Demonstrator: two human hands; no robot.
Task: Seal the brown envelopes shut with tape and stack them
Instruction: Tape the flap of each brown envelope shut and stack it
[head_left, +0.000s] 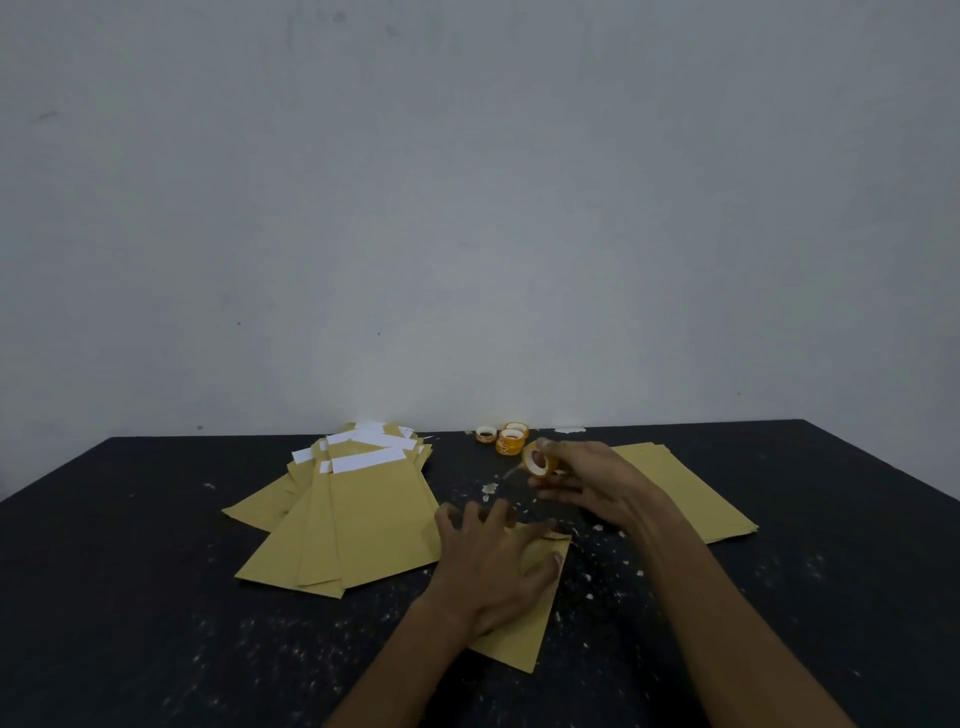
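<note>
1. Dark, speckled counter against a pale wall; one brown envelope lies nearest the person.
2. On that envelope's far end the left hand presses down, its grip apart, fingers spread flat.
3. Just beyond the envelope hovers the right hand, its grip clamped on a tape roll.
4. Left of the envelope lies an unsealed pile with white paper showing; right of it, a flat stack; well beyond it, spare rolls.
5. Likely step: drawing out tape. Next calls for laying a strip across the pinned flap, tearing it, then moving the envelope onto the stack.
</note>
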